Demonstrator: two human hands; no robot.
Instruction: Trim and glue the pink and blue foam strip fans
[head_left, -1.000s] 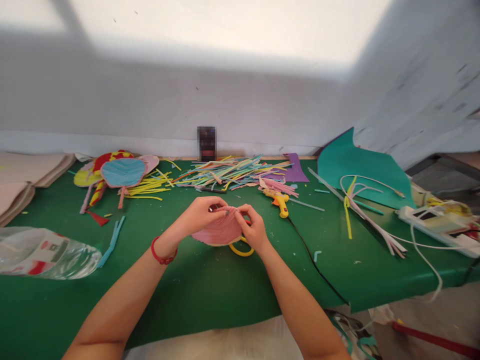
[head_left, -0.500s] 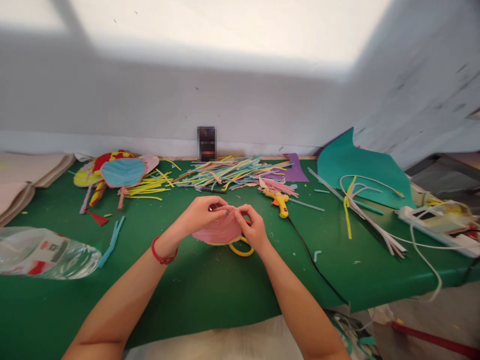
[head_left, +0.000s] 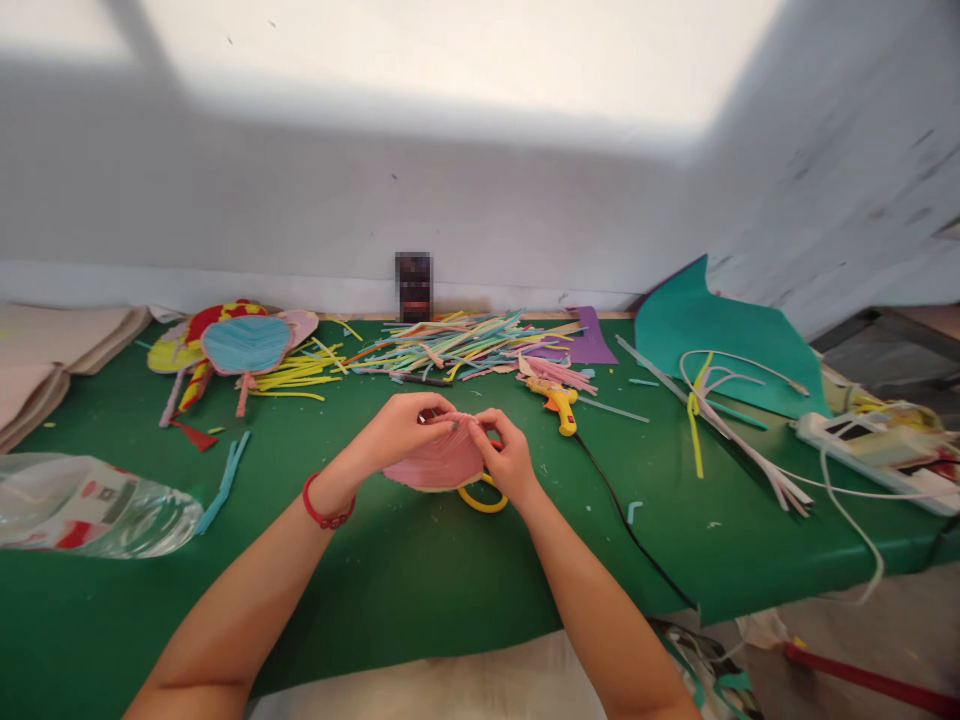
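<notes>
A pink ribbed piece (head_left: 435, 465) with a pale yellow lower edge is held above the green table (head_left: 420, 590). My left hand (head_left: 409, 425) pinches its upper edge at the left, thumb and fingers pressed together. At the same edge, slightly to the right, my right hand (head_left: 504, 450) pinches with thumb and forefinger. Below and behind the piece lies a yellow ring-like handle (head_left: 484, 497), with a bit of red beside my right fingers. A yellow glue gun (head_left: 559, 402) lies to the right of my right hand.
Colored strips (head_left: 457, 345) are heaped at the back. Round paper pieces on sticks (head_left: 246, 346) lie back left, above a plastic bottle (head_left: 97, 505). Rightward are a teal sheet (head_left: 735, 335), a white strip bundle (head_left: 750, 455) and a power strip (head_left: 885, 460).
</notes>
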